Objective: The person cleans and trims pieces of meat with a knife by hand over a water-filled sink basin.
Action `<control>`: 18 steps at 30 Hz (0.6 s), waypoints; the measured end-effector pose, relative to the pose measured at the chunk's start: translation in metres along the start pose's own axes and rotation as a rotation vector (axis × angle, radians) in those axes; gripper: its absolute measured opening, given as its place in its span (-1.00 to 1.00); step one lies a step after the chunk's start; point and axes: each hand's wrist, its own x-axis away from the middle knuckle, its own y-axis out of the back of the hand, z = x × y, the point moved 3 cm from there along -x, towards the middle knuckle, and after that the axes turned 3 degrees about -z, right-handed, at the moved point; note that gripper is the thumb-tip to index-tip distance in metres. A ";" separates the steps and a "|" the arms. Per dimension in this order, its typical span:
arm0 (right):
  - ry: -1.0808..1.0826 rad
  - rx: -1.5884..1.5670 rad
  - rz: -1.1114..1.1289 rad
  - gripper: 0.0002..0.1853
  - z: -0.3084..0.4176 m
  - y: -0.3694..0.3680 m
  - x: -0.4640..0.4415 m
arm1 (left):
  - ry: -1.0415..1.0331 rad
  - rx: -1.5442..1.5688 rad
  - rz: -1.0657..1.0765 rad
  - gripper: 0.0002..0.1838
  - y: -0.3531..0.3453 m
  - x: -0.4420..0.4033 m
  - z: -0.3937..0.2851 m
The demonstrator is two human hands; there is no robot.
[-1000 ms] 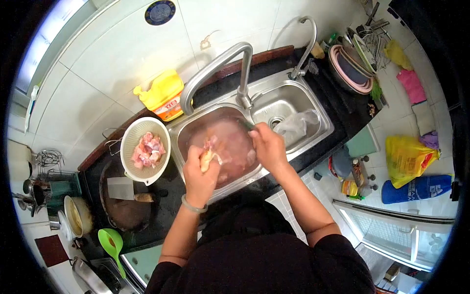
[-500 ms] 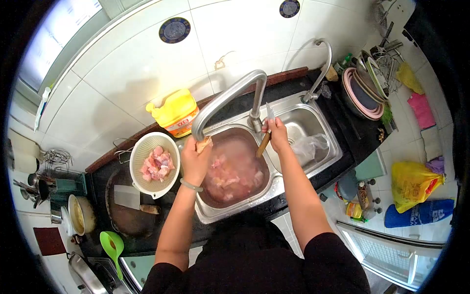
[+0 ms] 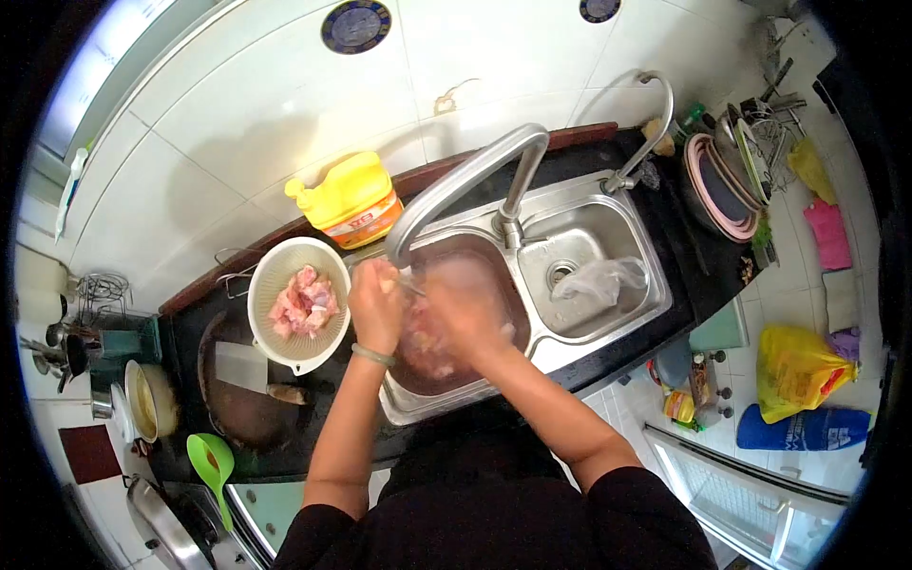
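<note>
My left hand (image 3: 376, 302), with a bangle at the wrist, is closed around a small pale piece of raw meat (image 3: 388, 277) over the left edge of the sink basin (image 3: 404, 382). My right hand (image 3: 465, 323), smeared by motion, is over the middle of the same basin. It grips a small knife (image 3: 412, 286), whose blade points at the meat in my left hand; the handle is hidden in the blur. Below both hands, pinkish cloudy water holds several pieces of raw meat (image 3: 432, 361). Left of my left hand, a white colander (image 3: 269, 328) holds cut meat pieces (image 3: 304, 302).
A curved faucet (image 3: 475, 171) arches over the basin beside a yellow jug (image 3: 351, 201). The right basin holds a clear plastic bag (image 3: 603, 285). A cleaver (image 3: 242, 368) lies on a round board (image 3: 223, 408) at left, near a green ladle (image 3: 211, 461). Stacked bowls (image 3: 712, 190) stand at right.
My right hand has swung left with the knife, from above the sink divider to beside my left hand. The left hand still holds the meat piece. The view has shifted slightly.
</note>
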 end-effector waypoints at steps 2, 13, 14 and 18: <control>0.013 -0.012 0.083 -0.90 0.007 -0.012 -0.004 | 0.036 0.005 -0.057 -0.84 0.006 0.005 0.001; -0.197 0.250 0.267 -0.91 0.014 -0.014 -0.011 | 0.046 -0.163 -0.071 -0.83 0.013 0.014 -0.002; -0.194 0.253 0.263 -0.91 0.011 -0.013 -0.012 | 0.056 -0.138 -0.083 -0.83 0.011 0.012 -0.003; 0.015 0.218 0.082 -0.91 0.026 -0.001 -0.010 | 0.004 -0.137 -0.099 -0.85 0.012 0.012 -0.006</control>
